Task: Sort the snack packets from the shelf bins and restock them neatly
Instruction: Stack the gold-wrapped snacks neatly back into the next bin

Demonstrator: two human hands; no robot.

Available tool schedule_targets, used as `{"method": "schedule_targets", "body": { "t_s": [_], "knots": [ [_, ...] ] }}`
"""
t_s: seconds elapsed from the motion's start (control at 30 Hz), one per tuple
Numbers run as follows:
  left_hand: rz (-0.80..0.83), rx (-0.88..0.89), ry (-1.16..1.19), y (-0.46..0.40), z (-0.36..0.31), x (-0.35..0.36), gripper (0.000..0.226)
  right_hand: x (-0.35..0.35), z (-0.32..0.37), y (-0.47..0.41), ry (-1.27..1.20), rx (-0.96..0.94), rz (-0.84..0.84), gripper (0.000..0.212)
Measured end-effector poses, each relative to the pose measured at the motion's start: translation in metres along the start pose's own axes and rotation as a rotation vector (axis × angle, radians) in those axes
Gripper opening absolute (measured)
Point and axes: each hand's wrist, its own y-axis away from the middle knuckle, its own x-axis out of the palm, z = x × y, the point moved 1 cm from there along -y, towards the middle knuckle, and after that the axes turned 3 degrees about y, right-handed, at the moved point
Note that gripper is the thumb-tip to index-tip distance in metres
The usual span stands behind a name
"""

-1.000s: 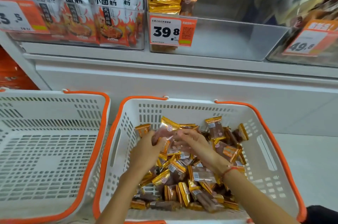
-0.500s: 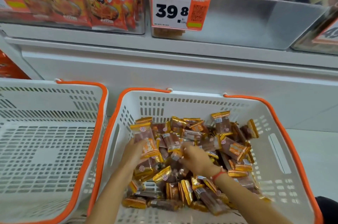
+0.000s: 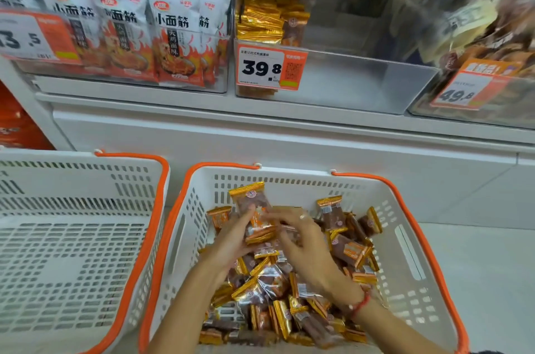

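A white basket with orange rim (image 3: 405, 200) holds several small gold-and-brown snack packets (image 3: 344, 249). Above the heap, my left hand (image 3: 231, 240) grips a small stack of these packets (image 3: 254, 214), held upright. My right hand (image 3: 304, 240) touches the stack from the right side, fingers curled onto it. On the shelf above, a clear bin (image 3: 333, 81) with a 39.8 price tag (image 3: 269, 68) has a short row of the same packets (image 3: 266, 20) at its left end.
A second white basket (image 3: 72, 238) stands at the left with nothing in it. The left shelf bin holds white-and-red noodle snack bags (image 3: 170, 35). A bin with a 49.8 tag (image 3: 463, 90) sits at the right. Pale floor lies right of the baskets.
Both hands have risen from the heap with packets gathered into a stack between them. The camera has tilted up, showing more of the shelf.
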Motion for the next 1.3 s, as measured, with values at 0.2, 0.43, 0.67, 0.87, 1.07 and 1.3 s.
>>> {"method": "schedule_targets", "body": {
  "t_s": [0.2, 0.43, 0.67, 0.87, 1.07, 1.3],
  "knots": [
    [-0.025, 0.082, -0.09, 0.006, -0.008, 0.016, 0.078, -0.005, 0.008, -0.02, -0.259, 0.341, -0.124, 0.04],
    [-0.193, 0.076, -0.054, 0.008, 0.007, -0.002, 0.069, 0.009, -0.025, -0.016, -0.208, 0.248, 0.067, 0.021],
    [-0.287, -0.001, 0.172, -0.009, 0.009, -0.037, 0.018, 0.045, -0.131, 0.028, 0.727, 0.093, 0.888, 0.035],
    [-0.278, 0.003, 0.167, -0.017, 0.015, -0.036, 0.017, 0.056, -0.13, 0.024, 0.835, -0.011, 0.907, 0.033],
    [-0.239, -0.109, 0.183, -0.022, 0.009, -0.034, 0.014, -0.008, -0.103, -0.015, 0.141, 0.373, 0.3, 0.031],
    [-0.184, -0.075, 0.136, -0.01, -0.001, -0.017, 0.018, -0.043, -0.011, -0.027, -0.049, 0.046, -0.304, 0.023]
  ]
}}
